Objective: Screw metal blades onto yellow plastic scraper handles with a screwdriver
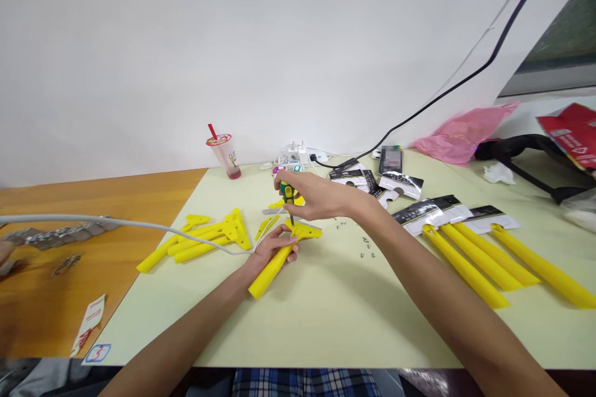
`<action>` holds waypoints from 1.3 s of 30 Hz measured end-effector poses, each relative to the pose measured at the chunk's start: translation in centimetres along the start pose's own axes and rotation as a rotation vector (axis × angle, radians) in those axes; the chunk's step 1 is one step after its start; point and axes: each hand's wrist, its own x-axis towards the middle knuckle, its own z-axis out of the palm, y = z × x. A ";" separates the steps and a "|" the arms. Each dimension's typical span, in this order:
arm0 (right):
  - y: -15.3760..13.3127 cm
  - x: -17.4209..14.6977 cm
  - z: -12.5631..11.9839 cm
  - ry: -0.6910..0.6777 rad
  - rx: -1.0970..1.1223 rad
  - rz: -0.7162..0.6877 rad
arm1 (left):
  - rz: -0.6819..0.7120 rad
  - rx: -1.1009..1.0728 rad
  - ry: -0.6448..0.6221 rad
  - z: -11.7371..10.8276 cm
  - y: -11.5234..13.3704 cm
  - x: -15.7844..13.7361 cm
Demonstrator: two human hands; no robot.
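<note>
My left hand [274, 245] is closed around a yellow scraper [271, 272], near its wide head, with the handle slanting down toward me. From above, my right hand [313, 194] grips a screwdriver [287, 191] with a green and yellow handle. Its shaft points down at the scraper's head; whether the tip sits in a screw is too small to tell. Just behind my hands lie more yellow scraper parts [266, 226]. Several small screws [365, 240] are scattered on the table to the right of the scraper.
Several yellow scrapers [205, 239] lie at the left. Yellow handles with cards [470, 260] lie at the right. A cup with a red straw [226, 158] stands near the wall. A grey cable [177, 227] crosses in front of my left hand. A pink bag [460, 133] lies at the back right.
</note>
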 end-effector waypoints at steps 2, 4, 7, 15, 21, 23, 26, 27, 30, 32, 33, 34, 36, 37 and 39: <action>0.0 -0.2 -0.2 -0.019 0.045 0.013 | -0.012 -0.015 0.015 -0.1 0.0 0.0; -0.1 -0.3 -0.4 -0.041 0.115 0.021 | -0.006 -0.032 0.024 -0.3 0.0 0.1; -0.2 -0.2 -0.5 -0.069 0.166 0.031 | -0.001 -0.028 0.014 -0.7 -0.1 0.2; -0.3 0.2 -0.5 -0.040 0.089 0.026 | 0.022 0.030 0.002 -0.2 -0.2 0.1; -0.4 0.2 -0.7 -0.031 0.074 0.048 | 0.014 0.064 -0.017 0.0 -0.1 0.1; -0.4 0.3 -0.7 -0.041 0.074 0.055 | 0.007 0.075 -0.018 -0.1 -0.2 0.2; -0.4 0.2 -0.6 -0.046 0.084 0.042 | 0.009 0.091 -0.022 0.0 -0.1 0.1; -0.3 0.2 -0.6 -0.045 0.086 0.037 | 0.010 0.097 -0.024 0.1 -0.1 0.1; 0.0 0.1 -0.5 -0.041 0.079 0.031 | 0.006 0.106 -0.027 0.3 0.0 0.0; 0.2 0.1 -0.4 -0.034 0.068 0.031 | 0.003 0.102 -0.026 0.4 0.0 0.0; 0.3 0.1 -0.4 -0.030 0.063 0.032 | 0.003 0.098 -0.025 0.4 0.0 -0.1; 0.3 0.1 -0.3 -0.026 0.059 0.033 | 0.004 0.095 -0.023 0.3 0.0 -0.1; 0.4 0.1 -0.2 -0.022 0.056 0.037 | 0.004 0.095 -0.021 0.2 0.0 0.0; 0.5 0.1 -0.2 -0.021 0.055 0.041 | 0.004 0.097 -0.021 0.2 0.0 0.0; 0.5 0.1 -0.3 -0.021 0.048 0.047 | 0.006 0.105 -0.028 0.1 0.0 0.0</action>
